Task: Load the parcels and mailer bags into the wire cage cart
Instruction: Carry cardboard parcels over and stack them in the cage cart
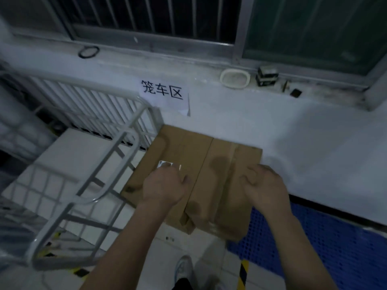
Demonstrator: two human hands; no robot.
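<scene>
Both hands, the left hand [165, 189] and right hand [266, 185], curl their fingers onto the cardboard box [188, 155]. Just left of the box, the wire cage cart [136, 143] raises its rail. Behind the box hangs a paper sign [163, 91], and to its right lies a blue pallet [314, 237].

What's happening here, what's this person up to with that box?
A person has both hands, the left hand and the right hand, on a brown cardboard box. It is just outside the white wire cage cart, by its corner, not yet loaded. The fingers look curled, but blur hides whether they grip it.
</scene>
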